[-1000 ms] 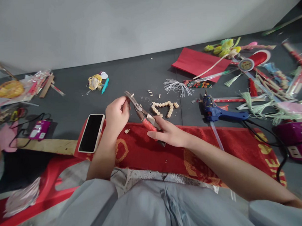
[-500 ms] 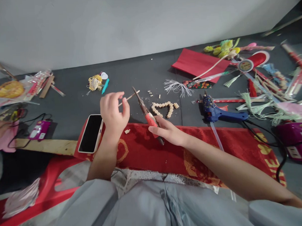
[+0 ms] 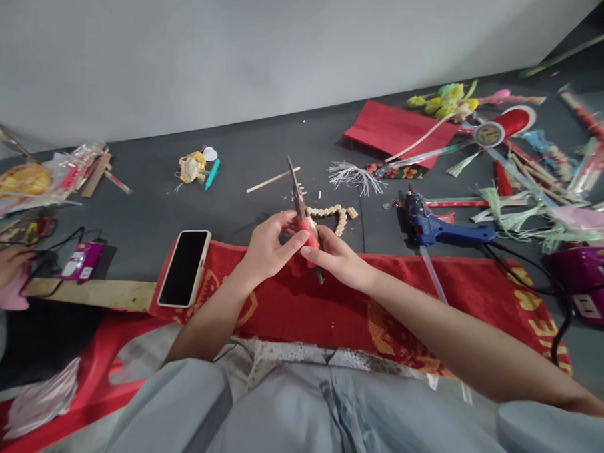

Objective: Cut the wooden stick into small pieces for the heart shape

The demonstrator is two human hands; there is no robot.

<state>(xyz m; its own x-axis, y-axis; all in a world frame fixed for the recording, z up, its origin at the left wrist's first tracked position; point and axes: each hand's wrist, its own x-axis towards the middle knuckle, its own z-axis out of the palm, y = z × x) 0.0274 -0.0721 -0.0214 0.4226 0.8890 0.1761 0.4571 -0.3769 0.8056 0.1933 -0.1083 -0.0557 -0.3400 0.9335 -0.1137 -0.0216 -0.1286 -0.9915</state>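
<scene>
My right hand (image 3: pixel 341 258) is wrapped round the red handle of a pair of shears (image 3: pixel 297 198), whose narrow dark blades point away from me. My left hand (image 3: pixel 275 244) closes on the same handle from the other side, fingers and thumb against it. A thin pale stick (image 3: pixel 273 179) lies on the dark table, its right end by the blade tips. Just behind my right hand is an open outline of small pale stick pieces (image 3: pixel 340 219), partly hidden by my hands. Several short cut pieces lie close to the blades.
A red towel (image 3: pixel 285 307) covers the near table edge, with a phone (image 3: pixel 184 268) on its left. To the right are a blue glue gun (image 3: pixel 432 229), red paper (image 3: pixel 398 134), a thread spool (image 3: pixel 505 125) and white strands (image 3: pixel 357 177). Another person's hand (image 3: pixel 6 266) is at far left.
My left hand has let go of the thin stick, which now lies on the table, and has moved right onto the shears. The shears have turned more upright.
</scene>
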